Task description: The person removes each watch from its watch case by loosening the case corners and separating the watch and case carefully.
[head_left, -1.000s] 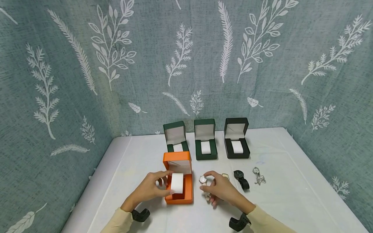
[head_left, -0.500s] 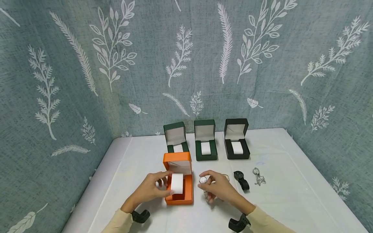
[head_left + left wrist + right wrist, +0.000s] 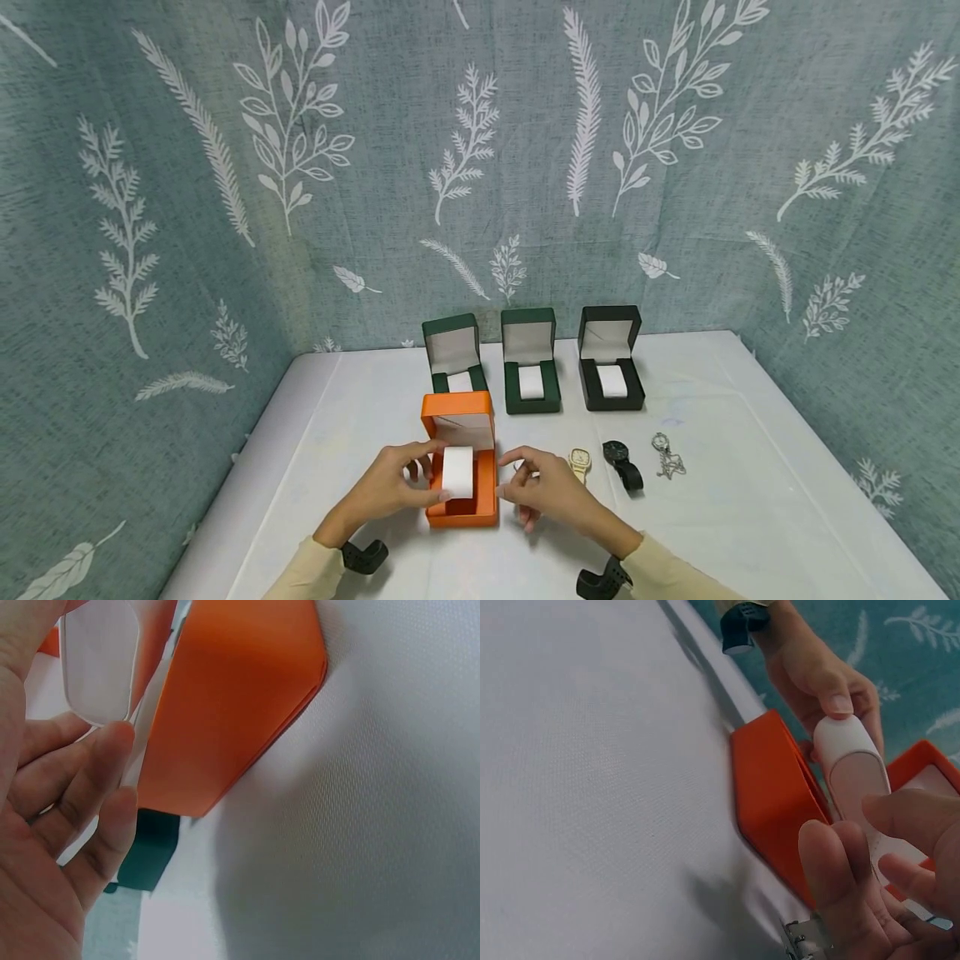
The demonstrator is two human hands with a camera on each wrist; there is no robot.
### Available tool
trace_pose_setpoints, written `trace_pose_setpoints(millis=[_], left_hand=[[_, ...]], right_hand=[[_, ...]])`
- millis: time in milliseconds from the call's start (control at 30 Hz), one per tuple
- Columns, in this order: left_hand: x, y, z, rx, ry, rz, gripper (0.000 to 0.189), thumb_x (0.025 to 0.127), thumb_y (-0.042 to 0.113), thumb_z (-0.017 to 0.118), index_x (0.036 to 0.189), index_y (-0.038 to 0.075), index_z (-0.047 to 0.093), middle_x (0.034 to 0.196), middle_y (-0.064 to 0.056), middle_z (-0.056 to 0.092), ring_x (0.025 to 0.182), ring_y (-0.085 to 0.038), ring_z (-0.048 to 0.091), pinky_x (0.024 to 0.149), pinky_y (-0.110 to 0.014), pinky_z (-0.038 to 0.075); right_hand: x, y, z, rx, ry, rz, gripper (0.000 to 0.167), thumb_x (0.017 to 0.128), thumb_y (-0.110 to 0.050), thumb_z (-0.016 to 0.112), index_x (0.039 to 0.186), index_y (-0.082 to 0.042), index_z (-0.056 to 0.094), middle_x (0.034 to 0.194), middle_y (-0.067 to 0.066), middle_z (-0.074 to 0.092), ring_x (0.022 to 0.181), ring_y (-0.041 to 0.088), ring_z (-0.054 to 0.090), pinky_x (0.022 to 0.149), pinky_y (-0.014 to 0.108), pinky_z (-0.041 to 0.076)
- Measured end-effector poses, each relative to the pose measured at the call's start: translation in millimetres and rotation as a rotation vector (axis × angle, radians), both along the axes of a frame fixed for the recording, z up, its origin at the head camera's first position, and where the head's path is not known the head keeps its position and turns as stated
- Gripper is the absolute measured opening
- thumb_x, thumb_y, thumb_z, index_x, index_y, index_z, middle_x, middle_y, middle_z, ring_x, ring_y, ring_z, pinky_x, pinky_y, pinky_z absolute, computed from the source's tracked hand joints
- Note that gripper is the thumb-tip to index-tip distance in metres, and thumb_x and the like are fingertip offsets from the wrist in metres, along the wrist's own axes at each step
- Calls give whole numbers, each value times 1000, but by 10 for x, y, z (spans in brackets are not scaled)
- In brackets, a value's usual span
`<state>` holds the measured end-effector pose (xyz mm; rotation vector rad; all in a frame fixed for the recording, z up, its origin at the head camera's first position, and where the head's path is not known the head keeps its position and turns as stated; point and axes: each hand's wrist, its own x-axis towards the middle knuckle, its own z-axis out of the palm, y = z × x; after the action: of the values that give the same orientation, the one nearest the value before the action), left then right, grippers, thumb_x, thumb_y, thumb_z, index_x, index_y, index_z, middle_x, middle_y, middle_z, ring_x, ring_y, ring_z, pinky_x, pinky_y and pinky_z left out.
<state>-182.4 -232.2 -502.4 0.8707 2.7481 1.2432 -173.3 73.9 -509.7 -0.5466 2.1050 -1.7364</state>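
Note:
An orange watch box [image 3: 486, 508] stands with its lid raised in the head view. My left hand [image 3: 386, 483] pinches a white watch cushion [image 3: 458, 472] between thumb and fingers, above the box's inside. The right wrist view shows that cushion [image 3: 847, 742] tilted, one end under the left thumb. My right hand [image 3: 551, 492] is just right of the box, fingers curled round a metal-strapped wristwatch [image 3: 518, 467]. Most of the watch is hidden by the hand; its metal clasp [image 3: 806, 937] shows below the fingers in the right wrist view.
Behind are two dark green watch boxes [image 3: 533, 408] and a black one [image 3: 612, 404], lids raised, white cushions inside. To the right lie a gold watch [image 3: 580, 462], a black watch [image 3: 621, 462] and a silver pocket watch with chain [image 3: 666, 454]. A patterned cloth surrounds the white table.
My right hand has lifted the wristwatch and carried it left to the orange box's side, uncovering the gold watch. The left hand and cushion have stayed in place.

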Motion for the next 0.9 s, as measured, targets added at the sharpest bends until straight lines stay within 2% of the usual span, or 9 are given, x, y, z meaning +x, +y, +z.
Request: trace_pose_setpoints(millis=[367, 700, 900], left_hand=[[-10, -7, -6, -20, -14, 19, 71, 82, 43, 88, 137, 4, 65, 90, 5, 67, 77, -15, 61, 63, -29, 51], [11, 13, -25, 6, -40, 21, 70, 80, 44, 89, 136, 8, 66, 91, 7, 67, 79, -14, 62, 64, -28, 51], [5, 41, -66, -36, 4, 1, 69, 79, 47, 89, 135, 13, 67, 94, 10, 63, 83, -10, 58, 71, -28, 52]], right_hand=[[-4, -92, -67, 72, 56, -1, 41, 91, -23, 81, 127, -11, 66, 85, 4, 69, 48, 15, 61, 46, 37, 55], [11, -155, -107, 143, 166, -9, 42, 91, -22, 81, 127, -9, 66, 78, 0, 68, 42, 15, 61, 42, 37, 53], [16, -172, -81, 173, 187, -11, 43, 90, -21, 82, 128, -9, 67, 76, -2, 67, 42, 13, 60, 42, 34, 52]])
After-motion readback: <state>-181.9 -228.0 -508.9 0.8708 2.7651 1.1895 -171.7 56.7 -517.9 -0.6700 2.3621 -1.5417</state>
